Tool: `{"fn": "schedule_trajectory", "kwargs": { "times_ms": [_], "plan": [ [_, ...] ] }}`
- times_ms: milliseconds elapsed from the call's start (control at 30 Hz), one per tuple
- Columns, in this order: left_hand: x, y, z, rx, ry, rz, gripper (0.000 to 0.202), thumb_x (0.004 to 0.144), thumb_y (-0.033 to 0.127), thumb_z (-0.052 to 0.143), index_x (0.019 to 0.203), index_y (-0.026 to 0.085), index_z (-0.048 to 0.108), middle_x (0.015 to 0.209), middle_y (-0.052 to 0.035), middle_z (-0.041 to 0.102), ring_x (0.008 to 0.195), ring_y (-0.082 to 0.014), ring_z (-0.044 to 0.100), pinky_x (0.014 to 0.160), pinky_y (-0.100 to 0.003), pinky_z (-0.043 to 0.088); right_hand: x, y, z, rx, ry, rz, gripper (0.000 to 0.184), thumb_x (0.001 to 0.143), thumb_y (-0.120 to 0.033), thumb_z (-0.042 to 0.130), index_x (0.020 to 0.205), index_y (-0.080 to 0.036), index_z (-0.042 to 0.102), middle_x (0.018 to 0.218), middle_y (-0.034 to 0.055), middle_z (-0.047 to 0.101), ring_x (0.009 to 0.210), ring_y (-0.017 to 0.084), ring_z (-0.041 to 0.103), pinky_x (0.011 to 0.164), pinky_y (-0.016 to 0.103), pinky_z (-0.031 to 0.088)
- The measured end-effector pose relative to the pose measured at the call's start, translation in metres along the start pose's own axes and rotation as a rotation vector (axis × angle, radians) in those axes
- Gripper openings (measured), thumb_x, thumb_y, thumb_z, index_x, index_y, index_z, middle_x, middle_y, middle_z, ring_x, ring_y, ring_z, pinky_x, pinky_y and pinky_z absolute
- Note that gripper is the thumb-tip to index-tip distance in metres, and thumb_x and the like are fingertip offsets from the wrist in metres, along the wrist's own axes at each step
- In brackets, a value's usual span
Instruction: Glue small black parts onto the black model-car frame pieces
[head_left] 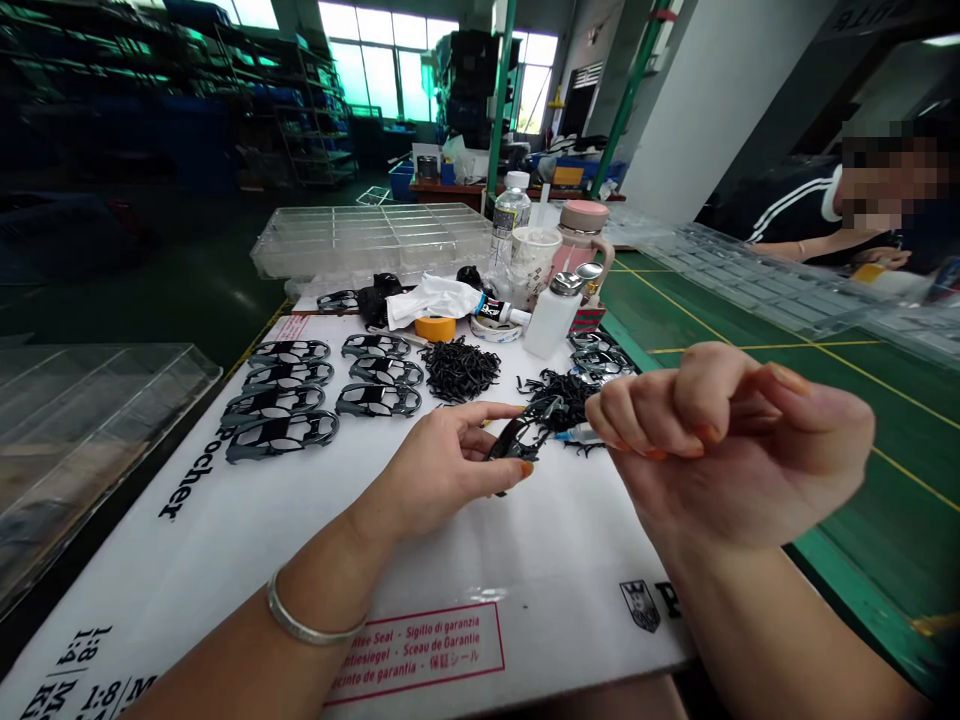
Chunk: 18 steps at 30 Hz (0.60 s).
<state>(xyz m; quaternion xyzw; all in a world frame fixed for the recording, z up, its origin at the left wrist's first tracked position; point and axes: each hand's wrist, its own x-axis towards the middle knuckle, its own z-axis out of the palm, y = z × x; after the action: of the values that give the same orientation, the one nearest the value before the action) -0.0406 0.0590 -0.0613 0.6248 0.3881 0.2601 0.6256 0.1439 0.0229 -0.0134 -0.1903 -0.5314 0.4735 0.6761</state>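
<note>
My left hand (442,462) grips a dark, glossy plastic model car body frame (517,437) between thumb and fingers, held tilted just above the white board. To the right, my right hand (735,435) is raised close to the camera. Its fingers are curled in, and I cannot make out whether something small is inside them. Behind it lies a pile of small black strip-like parts (562,395), partly hidden by the hand. Another such heap of black strips (461,370) sits beyond my left hand. More car body frames (379,400) lie in rows to the left.
A white squeeze bottle with metal cap (553,315), an orange tape roll (435,328), a glue tube (501,309), a pink flask (581,235) and a water bottle (511,215) stand along the back. Clear divided trays (375,238) lie beyond. Another person (802,210) sits at right.
</note>
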Motion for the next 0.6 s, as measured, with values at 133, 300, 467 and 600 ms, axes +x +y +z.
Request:
{"fn": "schedule_trajectory", "kwargs": {
  "times_ms": [133,300,467,600],
  "plan": [
    [-0.001,0.001,0.0,-0.005,0.002,-0.012,0.057,0.075,0.03,0.075,0.129,0.028,0.057,0.08,-0.0013,0.066,0.075,-0.0164,0.062,0.068,-0.029,0.049,-0.002,0.001,0.0,-0.035,-0.064,-0.017,0.04,0.082,-0.043,0.046,0.051,-0.017,0.041,0.04,-0.0033,0.025,0.038,0.009,0.025,0.043,0.026,0.028],
    [-0.001,0.0,0.001,0.023,0.032,-0.011,0.056,0.074,0.029,0.076,0.127,0.027,0.058,0.08,-0.0005,0.065,0.076,-0.0168,0.063,0.067,-0.029,0.05,0.006,-0.007,-0.014,-0.033,0.127,-0.175,0.045,0.089,-0.048,0.042,0.055,-0.018,0.047,0.042,-0.0048,0.024,0.038,0.009,0.027,0.043,0.026,0.031],
    [0.001,-0.005,0.001,0.12,0.111,0.071,0.065,0.071,0.026,0.078,0.13,0.03,0.052,0.101,-0.0016,0.07,0.091,-0.0185,0.066,0.082,-0.032,0.052,0.029,-0.019,-0.036,0.054,0.615,-0.416,0.063,0.101,-0.046,0.02,0.064,-0.014,0.06,0.059,-0.0002,0.041,0.054,0.01,0.05,0.055,0.026,0.045],
    [-0.001,-0.007,0.004,0.342,0.232,0.19,0.06,0.07,0.021,0.076,0.125,0.032,0.052,0.11,0.0013,0.069,0.09,-0.0178,0.067,0.074,-0.029,0.054,0.031,-0.025,-0.037,0.21,0.633,-0.27,0.051,0.101,-0.045,0.035,0.072,-0.014,0.063,0.057,-0.0024,0.047,0.039,0.002,0.041,0.037,0.013,0.033]
  ]
}}
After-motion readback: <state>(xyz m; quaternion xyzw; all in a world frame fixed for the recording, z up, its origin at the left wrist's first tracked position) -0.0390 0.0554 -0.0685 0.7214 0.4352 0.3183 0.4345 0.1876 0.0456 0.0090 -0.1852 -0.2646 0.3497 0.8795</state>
